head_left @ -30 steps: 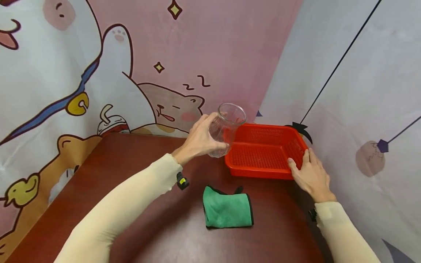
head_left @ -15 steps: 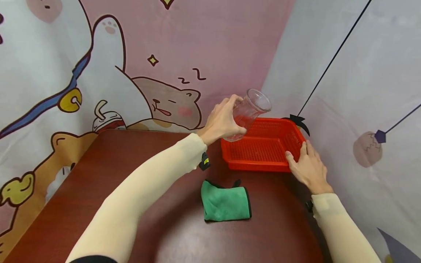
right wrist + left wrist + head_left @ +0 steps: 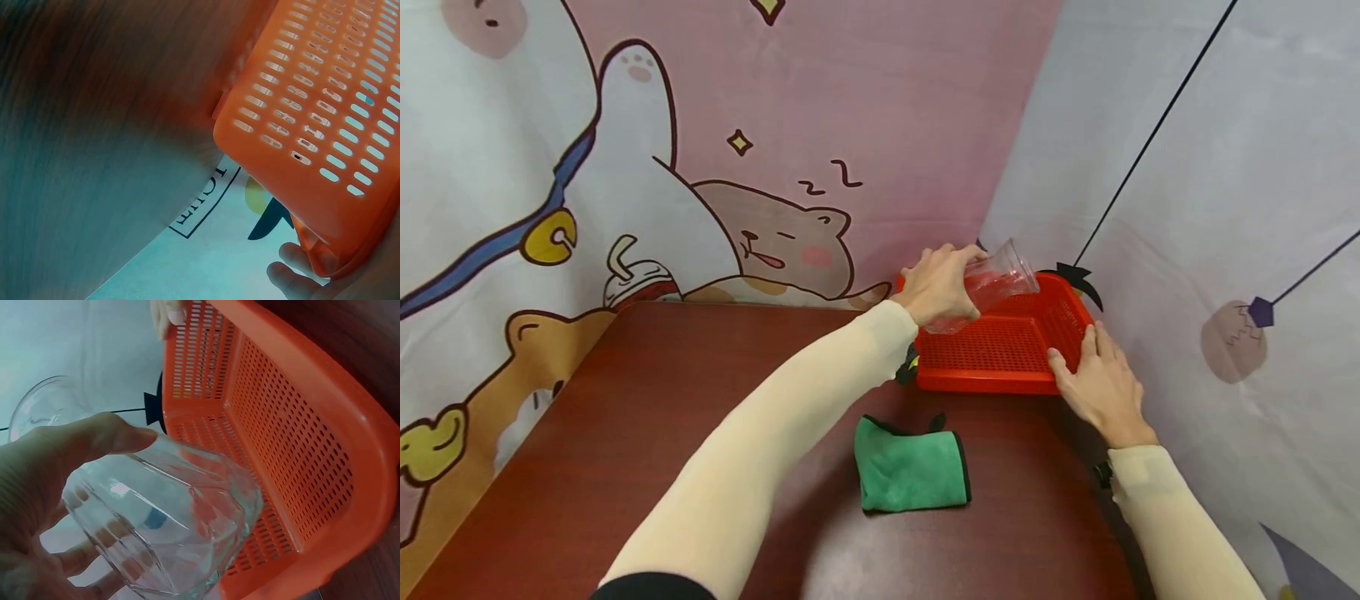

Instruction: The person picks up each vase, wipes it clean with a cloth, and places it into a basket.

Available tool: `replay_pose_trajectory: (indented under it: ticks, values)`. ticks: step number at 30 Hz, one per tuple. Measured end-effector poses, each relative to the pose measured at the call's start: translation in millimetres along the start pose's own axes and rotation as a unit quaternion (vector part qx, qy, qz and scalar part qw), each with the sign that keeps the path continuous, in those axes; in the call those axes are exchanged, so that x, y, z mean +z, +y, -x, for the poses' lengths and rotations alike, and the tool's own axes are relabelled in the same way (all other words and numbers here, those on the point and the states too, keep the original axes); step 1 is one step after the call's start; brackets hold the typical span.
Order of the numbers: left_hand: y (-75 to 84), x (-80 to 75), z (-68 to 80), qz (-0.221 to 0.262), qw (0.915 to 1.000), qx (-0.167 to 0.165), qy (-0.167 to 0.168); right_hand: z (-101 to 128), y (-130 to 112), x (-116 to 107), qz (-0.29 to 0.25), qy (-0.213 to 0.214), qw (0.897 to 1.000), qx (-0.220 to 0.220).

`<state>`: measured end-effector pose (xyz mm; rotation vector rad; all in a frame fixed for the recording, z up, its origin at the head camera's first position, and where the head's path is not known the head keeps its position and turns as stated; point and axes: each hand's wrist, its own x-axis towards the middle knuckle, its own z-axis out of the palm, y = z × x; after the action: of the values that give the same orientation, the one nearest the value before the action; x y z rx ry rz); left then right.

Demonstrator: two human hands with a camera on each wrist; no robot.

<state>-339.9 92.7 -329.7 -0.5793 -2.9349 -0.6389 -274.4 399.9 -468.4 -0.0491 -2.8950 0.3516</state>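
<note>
A clear glass vase (image 3: 1003, 279) lies tilted in my left hand (image 3: 940, 287), its flared mouth toward the right. The left wrist view shows the thumb and fingers wrapped round the faceted vase body (image 3: 181, 512). Below it is a red perforated plastic basket (image 3: 985, 382), and the vase is above its left part; whether they touch cannot be told. At the basket's right end my right hand (image 3: 1105, 387) grips the rim, thumb on the inner side and fingers outside. In the right wrist view, fingertips (image 3: 294, 275) show beside the basket's corner.
A folded green cloth (image 3: 912, 468) with dark edging lies on the brown table (image 3: 737, 367), nearer than the basket. Printed wall sheets (image 3: 880, 100) stand close behind the table and along its right side.
My left hand has carried the vase to the right, from beside the basket to over it, and tipped it closer to horizontal. The right hand has stayed on the rim.
</note>
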Motion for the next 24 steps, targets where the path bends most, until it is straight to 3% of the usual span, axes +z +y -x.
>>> replay_pose_trajectory:
  ticks: [11, 18, 24]
  values:
    - [4.5, 25.3, -16.3, -0.037, 0.996, -0.026, -0.077, 0, 2, -3, 0.002, -0.002, 1.0, 0.0]
    - [5.4, 39.6, -22.2, -0.053, 0.9927, -0.042, -0.1, -3, 0, -2, 0.004, 0.001, 1.0, -0.005]
    - [4.9, 51.0, -23.7, -0.06, 0.9872, -0.054, -0.138, -2, -1, 1, 0.004, 0.003, 1.0, -0.001]
